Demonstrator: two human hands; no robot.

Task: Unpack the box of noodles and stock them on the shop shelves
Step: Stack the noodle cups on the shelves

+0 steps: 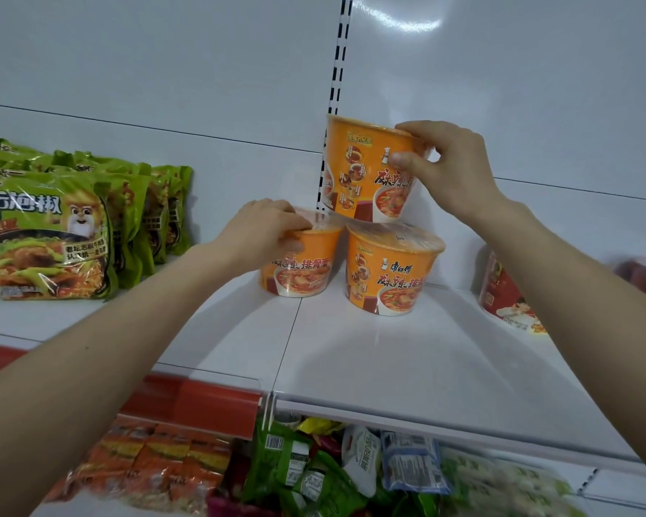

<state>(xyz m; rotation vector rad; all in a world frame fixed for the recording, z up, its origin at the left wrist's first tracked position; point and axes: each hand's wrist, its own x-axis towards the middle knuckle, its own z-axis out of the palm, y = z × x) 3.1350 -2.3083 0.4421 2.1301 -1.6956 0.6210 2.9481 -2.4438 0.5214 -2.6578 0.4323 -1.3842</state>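
Note:
Three orange noodle cups stand on the white shelf. My left hand grips the rim of the left cup, which rests on the shelf. Beside it on the right stands a second cup, untouched. My right hand holds a third cup by its rim, tilted slightly, above the two lower cups and resting on or just over their lids against the back panel.
Green noodle multipacks lie stacked at the shelf's left. A red noodle cup stands at the right, partly behind my forearm. The lower shelf holds orange packets and mixed green and white snack bags. A slotted upright runs up the back panel.

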